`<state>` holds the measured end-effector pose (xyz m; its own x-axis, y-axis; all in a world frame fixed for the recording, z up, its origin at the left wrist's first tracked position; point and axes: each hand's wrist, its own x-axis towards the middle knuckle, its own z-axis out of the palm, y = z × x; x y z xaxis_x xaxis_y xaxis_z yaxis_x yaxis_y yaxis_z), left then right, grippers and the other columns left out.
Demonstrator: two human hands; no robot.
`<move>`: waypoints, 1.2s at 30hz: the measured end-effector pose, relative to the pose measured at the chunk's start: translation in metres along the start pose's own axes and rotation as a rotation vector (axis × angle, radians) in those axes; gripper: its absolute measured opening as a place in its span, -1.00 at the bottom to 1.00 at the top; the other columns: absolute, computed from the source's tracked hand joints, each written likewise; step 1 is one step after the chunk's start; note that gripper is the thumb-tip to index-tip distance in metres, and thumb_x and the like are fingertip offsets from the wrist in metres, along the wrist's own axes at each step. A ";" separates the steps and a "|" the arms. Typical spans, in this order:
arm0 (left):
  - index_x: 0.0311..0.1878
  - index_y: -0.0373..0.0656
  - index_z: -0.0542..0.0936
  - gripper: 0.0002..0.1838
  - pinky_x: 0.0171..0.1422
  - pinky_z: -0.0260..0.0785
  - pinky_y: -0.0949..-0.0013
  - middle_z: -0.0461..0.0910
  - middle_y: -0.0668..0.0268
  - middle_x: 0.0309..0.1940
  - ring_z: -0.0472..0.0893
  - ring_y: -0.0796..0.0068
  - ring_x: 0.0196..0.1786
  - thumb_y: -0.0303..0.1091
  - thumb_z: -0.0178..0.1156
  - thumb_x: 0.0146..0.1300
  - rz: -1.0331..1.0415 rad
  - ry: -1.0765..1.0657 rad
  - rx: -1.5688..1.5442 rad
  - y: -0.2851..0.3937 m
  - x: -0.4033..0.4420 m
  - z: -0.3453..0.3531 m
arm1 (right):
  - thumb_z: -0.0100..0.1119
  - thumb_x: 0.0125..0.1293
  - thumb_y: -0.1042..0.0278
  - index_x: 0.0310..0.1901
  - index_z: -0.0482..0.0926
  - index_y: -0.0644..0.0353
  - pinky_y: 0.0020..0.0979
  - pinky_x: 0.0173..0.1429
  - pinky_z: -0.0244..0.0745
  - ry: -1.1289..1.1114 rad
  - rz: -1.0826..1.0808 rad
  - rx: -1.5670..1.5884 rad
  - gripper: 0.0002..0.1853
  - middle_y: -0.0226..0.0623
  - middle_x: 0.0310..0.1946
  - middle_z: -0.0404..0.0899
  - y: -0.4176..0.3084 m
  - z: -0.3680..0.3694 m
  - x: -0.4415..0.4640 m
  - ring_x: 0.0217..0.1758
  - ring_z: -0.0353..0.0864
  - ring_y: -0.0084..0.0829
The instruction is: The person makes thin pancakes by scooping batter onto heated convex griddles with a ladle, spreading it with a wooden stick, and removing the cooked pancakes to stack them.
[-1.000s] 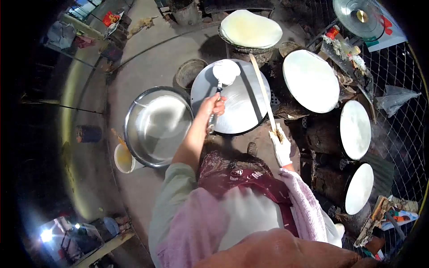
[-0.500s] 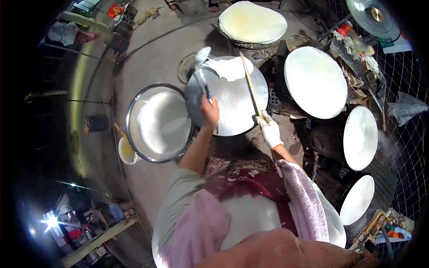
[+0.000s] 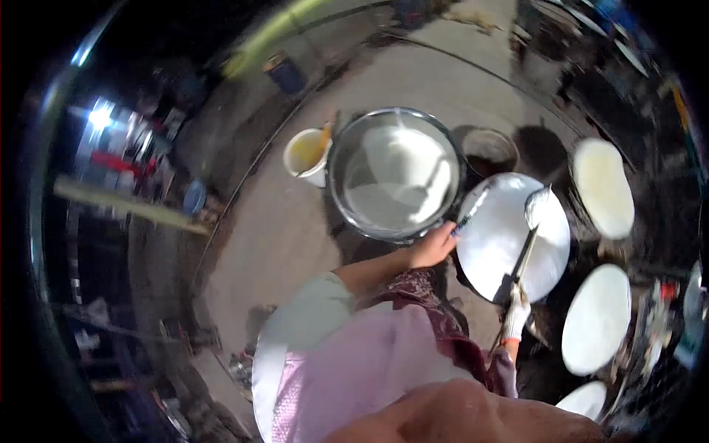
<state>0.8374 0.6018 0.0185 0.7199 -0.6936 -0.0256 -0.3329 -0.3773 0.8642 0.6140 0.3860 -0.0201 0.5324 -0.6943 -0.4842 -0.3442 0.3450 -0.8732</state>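
Note:
My bare left hand (image 3: 434,247) is closed on the handle of a ladle (image 3: 470,212), which slants over the left edge of a round metal griddle (image 3: 484,251). The ladle's bowl is too blurred to make out. In its white glove, my right hand (image 3: 517,303) grips a wooden stick (image 3: 526,255) that reaches across the griddle. White batter (image 3: 539,208) lies at the stick's far end. Left of the griddle is a large steel basin (image 3: 336,177) with white batter inside.
A white bucket (image 3: 306,153) with yellow contents stands left of the basin. Behind the griddle is a round pot (image 3: 491,150). At the right are a stand topped with a pale sheet (image 3: 604,188), a white round surface (image 3: 597,319) and another one (image 3: 583,401) lower down.
The view has swung, shifting the basin and griddle rightward. My left hand has drawn the ladle off the batter toward the basin side. The stick's far end has come to the batter.

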 end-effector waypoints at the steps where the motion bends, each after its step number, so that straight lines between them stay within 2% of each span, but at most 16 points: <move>1: 0.01 -0.37 0.42 -0.69 -0.13 0.41 0.25 0.54 0.02 -0.25 0.55 0.21 -0.23 -0.34 0.14 0.34 0.074 0.087 -0.003 -0.002 -0.006 0.000 | 0.19 0.31 0.26 0.26 0.41 0.36 -0.55 0.06 0.49 0.012 -0.174 -0.163 -0.46 -0.14 0.08 0.58 0.010 -0.020 0.012 -0.04 0.60 -0.49; 2: 0.05 -0.40 0.41 -0.66 -0.09 0.41 0.24 0.54 -0.04 -0.23 0.57 0.16 -0.22 -0.35 0.14 0.34 0.147 0.156 -0.002 -0.006 -0.011 0.002 | 0.18 0.31 0.26 0.26 0.40 0.37 -0.54 0.03 0.52 0.036 -0.343 -0.314 -0.46 -0.13 0.08 0.57 0.022 -0.041 0.022 -0.05 0.62 -0.48; 3: 0.04 -0.27 0.37 -0.67 -0.27 0.37 0.03 0.55 -0.11 -0.36 0.57 -0.19 -0.26 -0.32 0.14 0.31 0.182 0.207 -0.003 -0.009 -0.015 0.003 | 0.16 0.31 0.29 0.24 0.42 0.38 -0.52 0.05 0.52 0.096 -0.328 -0.253 -0.49 -0.14 0.06 0.58 0.021 -0.057 0.020 -0.04 0.62 -0.47; 6: 0.04 -0.32 0.37 -0.66 -0.18 0.39 -0.01 0.55 -0.17 -0.31 0.55 -0.24 -0.19 -0.35 0.14 0.29 0.272 0.358 0.084 -0.015 -0.022 0.004 | 0.11 0.32 0.36 0.14 0.50 0.40 -0.49 0.09 0.47 0.099 -0.187 0.067 -0.59 -0.20 -0.01 0.60 0.003 -0.088 0.013 -0.01 0.59 -0.47; 7: 0.06 -0.36 0.38 -0.64 -0.07 0.37 -0.07 0.53 -0.23 -0.23 0.52 -0.30 -0.10 -0.37 0.14 0.27 0.126 0.270 0.031 -0.019 -0.031 -0.004 | 0.09 0.33 0.41 0.09 0.53 0.39 -0.50 0.05 0.45 0.055 -0.116 0.013 -0.66 -0.23 -0.02 0.60 0.009 -0.083 0.020 -0.07 0.58 -0.48; 13: -0.04 -0.30 0.47 -0.74 -0.13 0.37 -0.03 0.54 -0.17 -0.30 0.54 -0.23 -0.18 -0.35 0.10 0.29 -0.129 0.239 0.144 -0.005 -0.048 -0.010 | 0.13 0.32 0.46 0.20 0.46 0.41 -0.57 0.08 0.40 -0.193 -0.187 -0.139 -0.57 -0.26 0.03 0.57 -0.002 -0.041 0.048 -0.02 0.51 -0.58; 15: -0.12 -0.28 0.47 -0.80 -0.21 0.35 -0.05 0.55 -0.12 -0.35 0.54 -0.21 -0.26 -0.32 0.04 0.37 -0.069 0.364 0.018 0.011 -0.053 -0.008 | 0.15 0.31 0.49 0.21 0.45 0.41 -0.58 0.11 0.39 -0.148 -0.183 -0.228 -0.56 -0.29 0.03 0.57 -0.032 -0.066 0.042 -0.03 0.51 -0.59; 16: -0.12 -0.28 0.47 -0.78 -0.24 0.34 -0.03 0.56 -0.09 -0.36 0.55 -0.18 -0.29 -0.29 0.05 0.39 -0.027 0.375 0.200 0.031 -0.055 -0.013 | 0.16 0.30 0.51 0.21 0.45 0.41 -0.59 0.11 0.39 -0.105 -0.165 -0.270 -0.56 -0.31 0.01 0.57 -0.045 -0.086 0.047 -0.03 0.51 -0.60; 18: -0.15 -0.28 0.46 -0.78 -0.30 0.33 0.04 0.57 -0.06 -0.39 0.54 -0.17 -0.32 -0.27 0.07 0.38 0.060 0.466 0.217 0.011 -0.061 -0.001 | 0.18 0.30 0.49 0.19 0.48 0.37 -0.62 0.05 0.39 -0.043 -0.120 0.039 -0.58 -0.37 -0.05 0.59 -0.021 -0.117 0.078 -0.06 0.49 -0.63; 23: -0.17 -0.26 0.46 -0.80 -0.40 0.35 0.29 0.51 0.15 -0.53 0.53 0.30 -0.49 -0.30 0.08 0.39 -0.383 0.270 -0.043 0.004 -0.070 0.004 | 0.27 0.26 0.44 0.11 0.55 0.31 -0.60 0.03 0.40 -0.325 0.049 -0.232 -0.62 -0.41 -0.12 0.62 -0.042 -0.069 0.074 -0.11 0.48 -0.64; 26: -0.19 -0.24 0.48 -0.83 -0.51 0.29 0.44 0.46 0.31 -0.57 0.44 0.58 -0.56 -0.32 0.05 0.41 -0.283 0.401 -0.226 0.033 -0.067 0.021 | 0.24 0.27 0.48 0.10 0.56 0.30 -0.55 0.08 0.45 -0.387 -0.175 -0.237 -0.65 -0.36 -0.10 0.63 -0.027 -0.091 0.090 -0.07 0.51 -0.62; 27: -0.19 -0.22 0.48 -0.85 -0.58 0.21 0.52 0.46 0.38 -0.56 0.40 0.66 -0.59 -0.33 0.04 0.43 -0.372 0.370 -0.490 0.046 -0.066 0.018 | 0.22 0.28 0.50 0.11 0.55 0.31 -0.55 0.12 0.44 -0.344 -0.131 -0.296 -0.65 -0.34 -0.03 0.61 -0.034 -0.110 0.097 -0.04 0.50 -0.62; 28: -0.17 -0.23 0.48 -0.84 -0.56 0.23 0.50 0.46 0.38 -0.56 0.41 0.66 -0.58 -0.32 0.04 0.43 -0.355 0.353 -0.390 0.047 -0.066 0.018 | 0.20 0.29 0.51 0.13 0.53 0.32 -0.56 0.15 0.42 -0.305 -0.088 -0.357 -0.64 -0.32 0.03 0.58 -0.048 -0.124 0.103 -0.01 0.50 -0.62; 30: -0.13 -0.23 0.48 -0.82 -0.53 0.28 0.47 0.47 0.38 -0.55 0.43 0.66 -0.56 -0.30 0.04 0.43 -0.319 0.324 -0.189 0.048 -0.063 0.018 | 0.19 0.30 0.49 0.14 0.52 0.36 -0.60 0.11 0.40 -0.159 -0.109 -0.023 -0.63 -0.39 -0.09 0.61 -0.060 -0.130 0.119 -0.07 0.50 -0.62; 33: -0.11 -0.26 0.47 -0.79 -0.42 0.37 0.27 0.52 0.23 -0.50 0.54 0.37 -0.49 -0.29 0.07 0.39 -0.446 0.307 -0.101 0.042 -0.058 0.027 | 0.22 0.31 0.38 0.09 0.58 0.28 -0.57 0.03 0.41 -0.476 -0.120 -0.335 -0.67 -0.46 -0.17 0.62 -0.059 -0.119 0.131 -0.12 0.49 -0.64; 36: -0.12 -0.29 0.47 -0.76 -0.27 0.38 0.07 0.55 0.02 -0.41 0.56 -0.03 -0.35 -0.29 0.10 0.34 -0.284 0.378 0.212 0.031 -0.067 0.040 | 0.19 0.31 0.45 0.07 0.60 0.29 -0.56 0.06 0.42 -0.569 -0.059 -0.458 -0.70 -0.43 -0.15 0.63 -0.060 -0.099 0.118 -0.11 0.51 -0.61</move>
<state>0.7540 0.6120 0.0267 0.9565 -0.2904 -0.0272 -0.1803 -0.6619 0.7276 0.6211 0.2207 -0.0196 0.8365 -0.2255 -0.4994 -0.5248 -0.0676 -0.8485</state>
